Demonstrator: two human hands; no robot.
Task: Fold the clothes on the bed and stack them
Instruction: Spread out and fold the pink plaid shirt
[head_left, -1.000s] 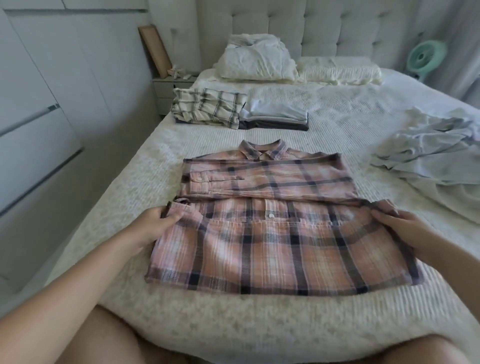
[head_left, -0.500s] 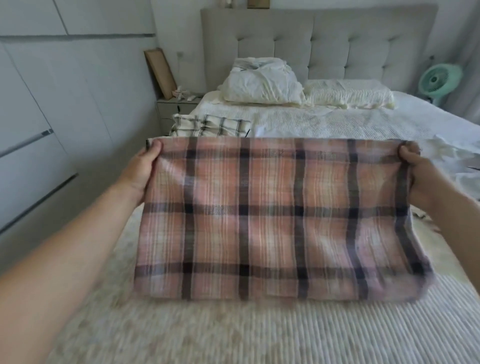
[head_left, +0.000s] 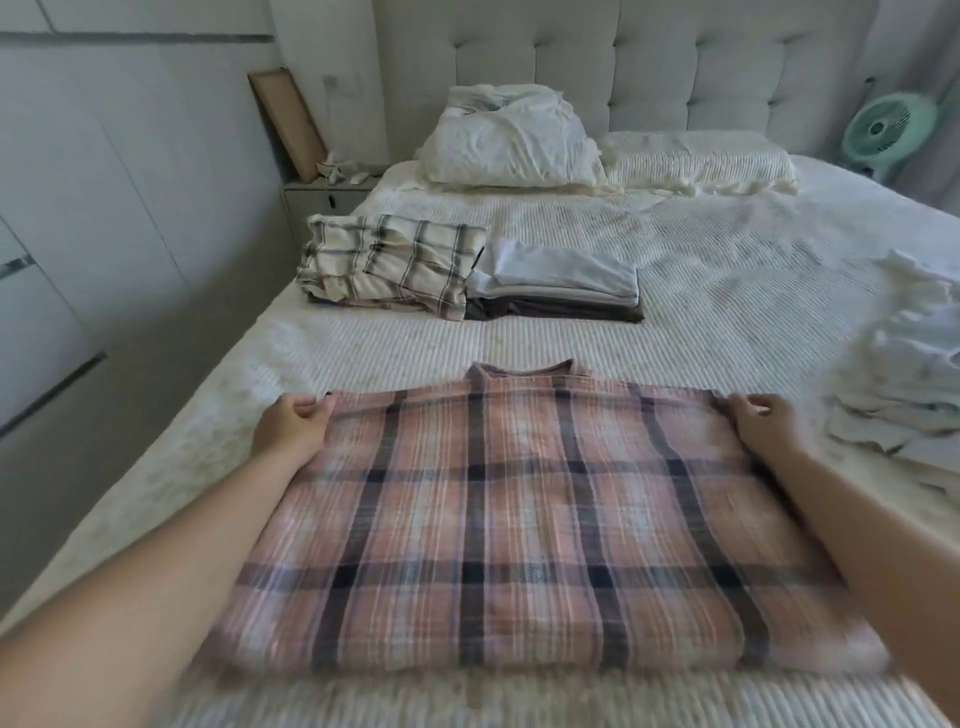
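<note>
Here, in the head view, the pink plaid shirt (head_left: 519, 519) lies folded on the bed (head_left: 727, 291). The left hand (head_left: 293, 431) and right hand (head_left: 763, 428) each pinch a far corner with curled fingers. Two folded stacks (head_left: 467, 270) sit beyond; unfolded clothes (head_left: 904, 395) lie right.

No text, label, brand, number or sign can be read anywhere in the frame.
</note>
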